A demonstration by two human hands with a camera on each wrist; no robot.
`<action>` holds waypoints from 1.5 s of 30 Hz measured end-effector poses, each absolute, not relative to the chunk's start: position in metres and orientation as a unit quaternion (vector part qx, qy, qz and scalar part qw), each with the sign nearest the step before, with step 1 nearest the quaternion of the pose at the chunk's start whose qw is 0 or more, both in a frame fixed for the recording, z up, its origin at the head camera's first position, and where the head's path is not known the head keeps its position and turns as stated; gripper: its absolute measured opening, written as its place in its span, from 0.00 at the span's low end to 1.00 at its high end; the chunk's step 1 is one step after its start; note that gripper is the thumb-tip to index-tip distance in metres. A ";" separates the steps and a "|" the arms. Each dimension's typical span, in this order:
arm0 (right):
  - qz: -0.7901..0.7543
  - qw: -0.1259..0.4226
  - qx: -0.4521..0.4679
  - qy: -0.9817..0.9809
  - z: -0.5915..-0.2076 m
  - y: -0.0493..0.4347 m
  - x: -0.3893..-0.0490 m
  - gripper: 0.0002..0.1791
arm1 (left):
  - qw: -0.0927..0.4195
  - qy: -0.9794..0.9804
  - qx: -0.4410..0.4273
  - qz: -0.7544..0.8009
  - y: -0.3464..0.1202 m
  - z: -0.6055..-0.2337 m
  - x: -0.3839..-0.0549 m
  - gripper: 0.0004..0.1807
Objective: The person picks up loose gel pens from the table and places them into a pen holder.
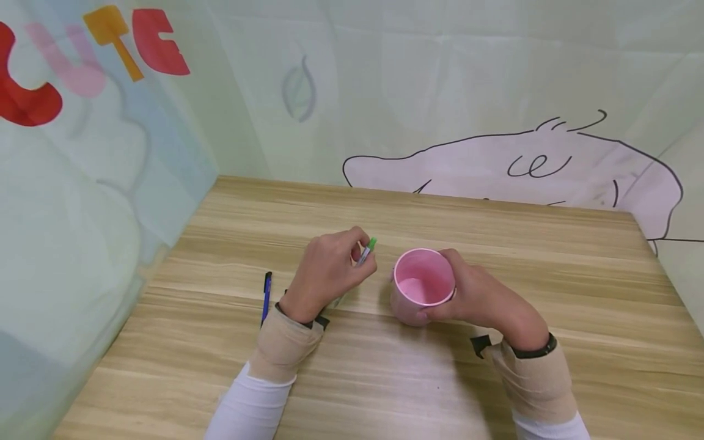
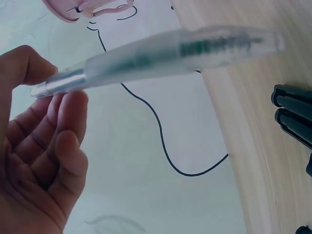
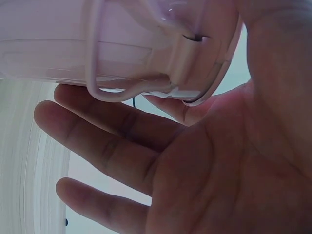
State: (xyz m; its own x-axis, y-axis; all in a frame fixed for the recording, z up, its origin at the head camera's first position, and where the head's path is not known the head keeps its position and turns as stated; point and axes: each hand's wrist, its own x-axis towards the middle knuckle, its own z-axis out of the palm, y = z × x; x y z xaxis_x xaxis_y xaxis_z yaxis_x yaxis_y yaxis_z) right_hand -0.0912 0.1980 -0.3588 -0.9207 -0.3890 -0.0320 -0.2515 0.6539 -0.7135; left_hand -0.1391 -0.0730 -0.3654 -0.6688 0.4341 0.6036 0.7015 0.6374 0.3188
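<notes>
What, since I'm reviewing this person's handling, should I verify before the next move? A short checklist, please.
1. Green pen secured: ok, the left hand pinches it.
2. Cup steadied: ok, the right hand grips its side.
3. Cup mouth open: ok, it faces up with no lid on it.
4. Green pen over the cup mouth: not ok, it is off to the cup's left.
5. Blue pen clear of the cup: ok, it lies on the table, left of the left hand.
6. Cup base resting on the table: cannot tell, no view plainly shows contact.
</notes>
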 end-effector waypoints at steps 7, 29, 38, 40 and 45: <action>-0.376 0.097 -0.173 0.905 -0.359 0.199 -0.091 0.49 | 0.254 -0.859 -0.330 -0.298 -0.072 -0.365 -0.138 0.03; -0.370 0.102 -0.171 0.907 -0.359 0.199 -0.092 0.50 | 0.276 -0.822 -0.340 -0.364 -0.068 -0.360 -0.136 0.04; -0.366 0.106 -0.164 0.910 -0.358 0.199 -0.092 0.51 | 0.293 -0.800 -0.331 -0.406 -0.066 -0.357 -0.136 0.04; -0.365 0.105 -0.165 0.910 -0.358 0.199 -0.092 0.51 | 0.297 -0.795 -0.329 -0.414 -0.066 -0.356 -0.135 0.04; -0.368 0.103 -0.167 0.909 -0.358 0.199 -0.092 0.50 | 0.294 -0.788 -0.326 -0.431 -0.065 -0.356 -0.134 0.05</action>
